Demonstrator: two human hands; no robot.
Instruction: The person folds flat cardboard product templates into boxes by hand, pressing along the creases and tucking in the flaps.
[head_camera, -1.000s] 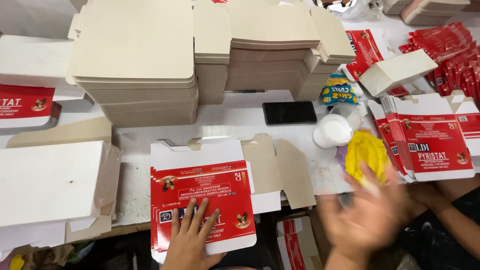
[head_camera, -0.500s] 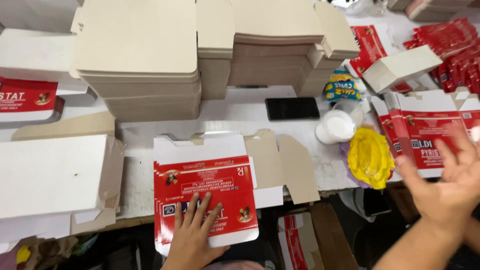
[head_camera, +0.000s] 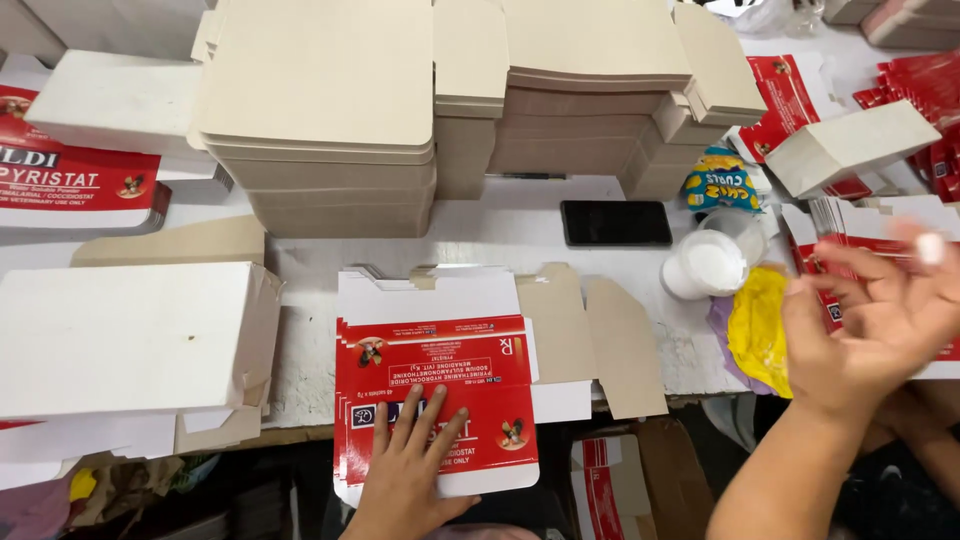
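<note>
Left fingers (head_camera: 420, 420) are spread flat and pressing down on a red and white carton blank (head_camera: 440, 400), gripping nothing, palm down, wrist coming in from the bottom edge. That blank tops a small pile at the near edge of the table (head_camera: 500, 230). Right hand (head_camera: 870, 320) is up in the air on the right, a bit blurry, fingers open and loosely curled, empty, forearm angling up from the lower right. It hovers over another pile of red blanks (head_camera: 880, 225), just beside a yellow cloth (head_camera: 757, 330) and a white tub (head_camera: 706, 265). Black phone (head_camera: 615, 222) lies further back, tall grey card stacks (head_camera: 320, 110) behind it
</note>
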